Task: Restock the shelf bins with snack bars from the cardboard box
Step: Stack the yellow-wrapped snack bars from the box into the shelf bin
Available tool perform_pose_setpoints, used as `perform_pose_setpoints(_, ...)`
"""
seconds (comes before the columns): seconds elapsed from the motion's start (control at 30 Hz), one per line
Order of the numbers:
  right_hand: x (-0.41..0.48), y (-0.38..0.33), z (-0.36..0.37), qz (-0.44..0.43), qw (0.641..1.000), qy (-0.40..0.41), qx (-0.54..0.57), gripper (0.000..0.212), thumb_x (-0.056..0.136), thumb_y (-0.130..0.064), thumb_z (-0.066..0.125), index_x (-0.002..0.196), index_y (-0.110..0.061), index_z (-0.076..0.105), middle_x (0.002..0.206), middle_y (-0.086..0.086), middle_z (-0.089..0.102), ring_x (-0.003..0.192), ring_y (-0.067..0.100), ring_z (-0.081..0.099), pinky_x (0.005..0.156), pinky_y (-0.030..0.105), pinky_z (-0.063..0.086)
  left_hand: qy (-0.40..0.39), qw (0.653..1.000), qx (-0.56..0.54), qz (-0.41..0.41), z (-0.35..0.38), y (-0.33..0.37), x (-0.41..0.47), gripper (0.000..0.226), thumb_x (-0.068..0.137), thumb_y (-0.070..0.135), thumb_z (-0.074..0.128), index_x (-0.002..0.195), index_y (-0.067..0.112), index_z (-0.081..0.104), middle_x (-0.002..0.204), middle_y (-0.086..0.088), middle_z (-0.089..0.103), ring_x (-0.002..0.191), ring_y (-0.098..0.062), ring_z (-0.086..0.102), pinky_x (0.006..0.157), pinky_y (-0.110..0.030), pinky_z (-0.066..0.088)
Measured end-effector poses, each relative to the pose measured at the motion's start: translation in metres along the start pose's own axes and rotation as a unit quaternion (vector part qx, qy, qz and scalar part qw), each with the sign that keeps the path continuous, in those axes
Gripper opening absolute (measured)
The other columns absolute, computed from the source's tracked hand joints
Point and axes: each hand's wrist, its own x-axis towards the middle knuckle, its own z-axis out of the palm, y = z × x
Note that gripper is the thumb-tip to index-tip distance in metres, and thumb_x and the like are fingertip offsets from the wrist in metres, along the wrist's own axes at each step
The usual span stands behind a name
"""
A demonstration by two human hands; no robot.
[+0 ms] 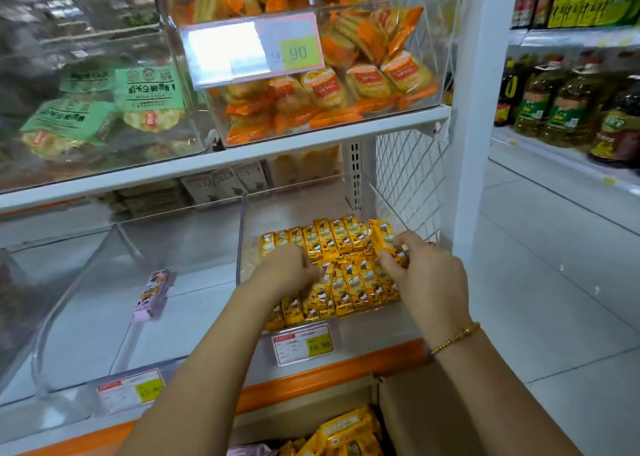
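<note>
Rows of yellow snack bars (341,237) fill a clear shelf bin (242,234) on the lower shelf. My left hand (287,270) lies on the bars at the bin's left side, fingers curled down into them; its grip is blurred. My right hand (420,268) pinches one yellow bar (382,239) at the bin's right side, tilted above the rows. The cardboard box (415,407) sits below the shelf at the bottom, with yellow snack packs (349,431) beside its flap.
The clear bin to the left holds a single pink-purple bar (152,294). Price tags (302,343) hang on the shelf front. The upper shelf carries bins of orange (346,81) and green (145,95) rice crackers. Oil bottles (568,106) stand on shelves at right.
</note>
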Motion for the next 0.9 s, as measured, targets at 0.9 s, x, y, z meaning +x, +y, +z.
perform_pose_setpoints(0.9,0.07,-0.031,0.073,0.046,0.972,-0.175,-0.15,0.024,0.092,0.005,0.038,0.099,-0.001,0.06,0.108,0.016,0.062,0.099,0.029,0.061,0.066,0.03,0.039,0.072,0.975,-0.05,0.204,0.053,0.018,0.113,0.042,0.088,0.03,0.063,0.129,0.022,0.056,0.139,-0.004,0.05,0.128,-0.025,0.042,0.104,-0.033,0.03)
